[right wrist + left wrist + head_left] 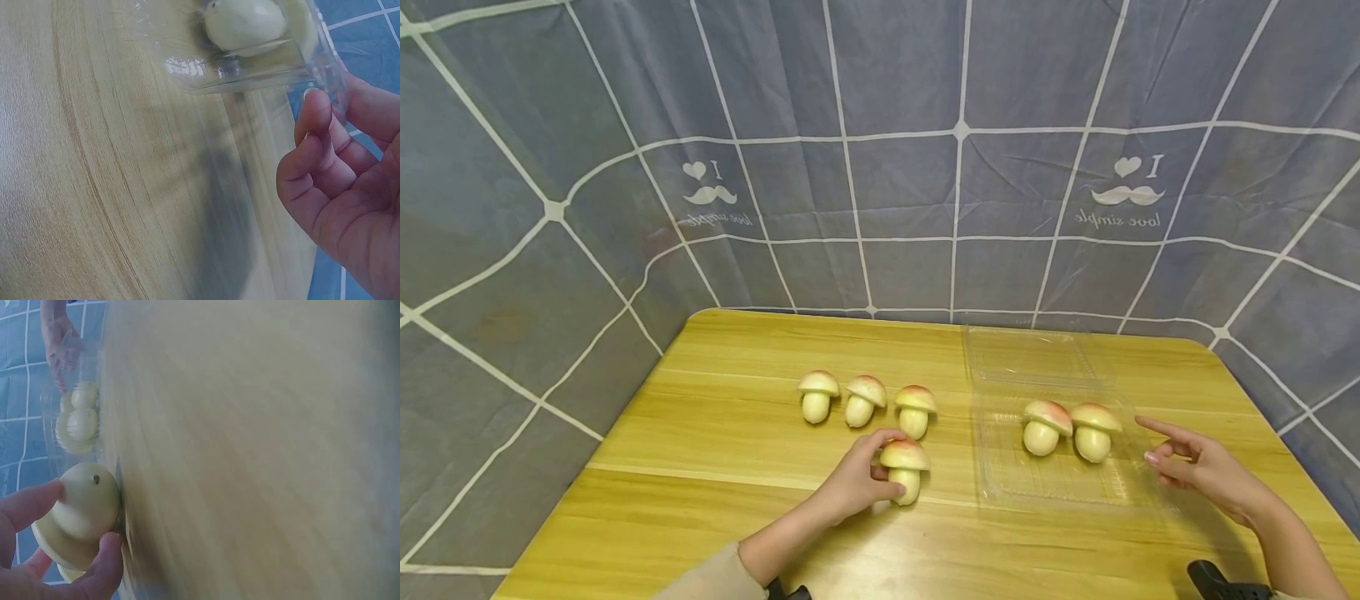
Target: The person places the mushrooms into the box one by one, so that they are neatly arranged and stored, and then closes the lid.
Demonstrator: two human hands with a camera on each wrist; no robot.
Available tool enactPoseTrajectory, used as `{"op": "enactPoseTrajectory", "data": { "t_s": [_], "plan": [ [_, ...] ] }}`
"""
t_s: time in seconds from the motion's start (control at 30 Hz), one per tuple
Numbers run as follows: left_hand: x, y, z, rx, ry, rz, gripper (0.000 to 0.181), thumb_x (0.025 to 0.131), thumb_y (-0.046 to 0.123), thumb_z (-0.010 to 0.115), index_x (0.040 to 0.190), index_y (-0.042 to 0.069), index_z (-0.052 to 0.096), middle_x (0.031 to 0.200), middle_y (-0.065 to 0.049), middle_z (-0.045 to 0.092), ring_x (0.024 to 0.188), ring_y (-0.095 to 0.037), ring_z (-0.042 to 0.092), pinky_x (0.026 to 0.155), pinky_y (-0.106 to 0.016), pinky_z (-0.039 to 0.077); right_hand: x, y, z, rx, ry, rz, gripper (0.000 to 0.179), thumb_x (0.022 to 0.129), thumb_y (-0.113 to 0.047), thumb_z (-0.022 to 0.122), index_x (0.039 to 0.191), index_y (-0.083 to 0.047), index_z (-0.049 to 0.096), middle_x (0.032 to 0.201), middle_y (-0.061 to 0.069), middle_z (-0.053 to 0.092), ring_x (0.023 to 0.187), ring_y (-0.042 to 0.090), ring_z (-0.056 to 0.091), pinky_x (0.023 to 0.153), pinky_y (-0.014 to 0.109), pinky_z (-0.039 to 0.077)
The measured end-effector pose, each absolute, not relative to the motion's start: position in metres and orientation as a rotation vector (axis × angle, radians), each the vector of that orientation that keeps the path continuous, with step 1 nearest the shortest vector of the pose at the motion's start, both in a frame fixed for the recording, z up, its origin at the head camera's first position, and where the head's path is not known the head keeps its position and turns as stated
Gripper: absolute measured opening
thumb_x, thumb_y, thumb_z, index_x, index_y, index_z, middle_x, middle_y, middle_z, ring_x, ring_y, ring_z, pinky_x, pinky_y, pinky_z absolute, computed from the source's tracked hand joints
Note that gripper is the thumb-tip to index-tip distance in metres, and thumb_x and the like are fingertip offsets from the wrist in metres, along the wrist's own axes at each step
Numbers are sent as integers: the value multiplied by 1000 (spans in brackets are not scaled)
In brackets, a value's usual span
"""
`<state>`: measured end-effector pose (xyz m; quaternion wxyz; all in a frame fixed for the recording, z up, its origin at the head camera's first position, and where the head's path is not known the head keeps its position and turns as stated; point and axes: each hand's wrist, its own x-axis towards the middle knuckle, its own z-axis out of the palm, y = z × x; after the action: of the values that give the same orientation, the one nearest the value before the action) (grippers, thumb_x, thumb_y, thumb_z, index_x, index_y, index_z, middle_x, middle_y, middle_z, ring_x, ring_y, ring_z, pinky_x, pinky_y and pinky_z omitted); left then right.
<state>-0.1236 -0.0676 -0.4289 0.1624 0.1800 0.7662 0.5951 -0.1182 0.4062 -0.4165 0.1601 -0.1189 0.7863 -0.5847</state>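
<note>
My left hand pinches a toy mushroom with a red-tinged cap and pale stem, close over the table. In the left wrist view, the stem's round end with a small dark spot faces the camera between thumb and fingers. An opened clear plastic box lies to the right, with two similar mushrooms side by side in its base. Beside the box's right edge is my right hand, index finger extended to the rim, other fingers bent. In the right wrist view, its fingers appear right by the box corner.
Three more mushrooms stand in a row just beyond my left hand. The clear lid lies folded back toward the far edge of the wooden table. A grey checked curtain hangs behind and around the table.
</note>
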Motion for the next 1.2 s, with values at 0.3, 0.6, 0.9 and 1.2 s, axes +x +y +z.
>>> {"op": "enactPoseTrajectory", "data": {
  "t_s": [0.3, 0.6, 0.9, 1.2],
  "plan": [
    [-125, -64, -429, 484, 2200, 1682, 66, 72, -9, 74, 130, 2, 44, 127, -25, 33, 87, -26, 60, 68, -27, 53, -119, 407, -417, -352, 2260, -1675, 58, 96, 1, 47, 131, -46, 44, 87, 2, 57, 71, 9, 58, 65, 27, 53],
    [-126, -62, -433, 534, 2255, 1653, 65, 71, -6, 76, 127, 0, 45, 122, -25, 38, 81, -18, 59, 66, -26, 53, -119, 406, -417, -353, 2270, -1661, 58, 96, 0, 47, 131, -46, 43, 88, 2, 57, 71, 9, 58, 66, 28, 53],
    [-125, -62, -433, 478, 2218, 1660, 64, 71, -7, 75, 127, 5, 47, 121, -21, 39, 80, -21, 60, 66, -26, 53, -119, 407, -418, -357, 2227, -1683, 57, 96, 0, 46, 130, -46, 44, 88, 3, 58, 72, 10, 58, 67, 28, 53],
    [-121, -64, -427, 395, 2155, 1710, 62, 75, -12, 70, 130, 3, 45, 123, -24, 36, 79, -19, 58, 61, -27, 52, -119, 407, -418, -364, 2223, -1693, 57, 96, 0, 47, 131, -45, 44, 89, 2, 58, 74, 10, 59, 67, 28, 53]
  ]
}}
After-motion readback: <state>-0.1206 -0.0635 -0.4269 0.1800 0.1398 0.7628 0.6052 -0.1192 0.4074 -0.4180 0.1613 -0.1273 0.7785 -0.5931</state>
